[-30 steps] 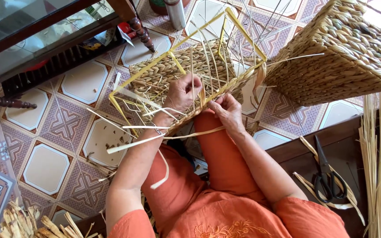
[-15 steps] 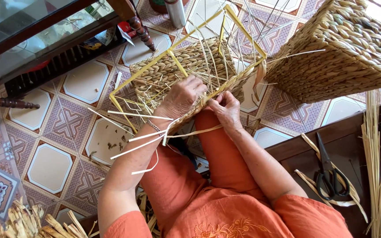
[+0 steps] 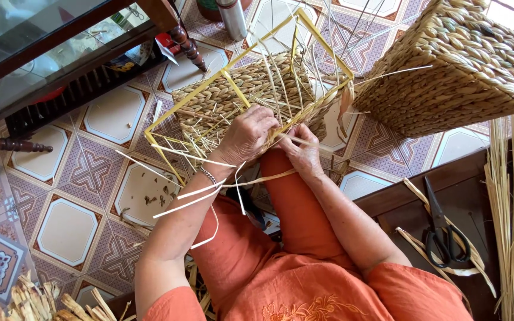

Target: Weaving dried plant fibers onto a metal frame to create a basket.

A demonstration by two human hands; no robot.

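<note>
Head view: 2 hands work on a half-woven basket (image 3: 251,95) with a yellow wire frame, propped on the person's orange-clad knee over the tiled floor (image 3: 66,229). The left hand (image 3: 246,134) curls its fingers over the woven rim, gripping pale straw strands (image 3: 194,193). The right hand (image 3: 302,148) pinches a strand at the same rim. A finished basket (image 3: 465,65) lies near the floor's far right corner; black scissors (image 3: 444,235) rest on a dark board.

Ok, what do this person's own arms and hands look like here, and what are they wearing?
Both arms are bare from the upper arm down. The left hand has a thin silver chain bracelet at the wrist. The right hand wears nothing visible. Short orange sleeves belong to an orange top with embroidery on the front. No gloves.
</note>
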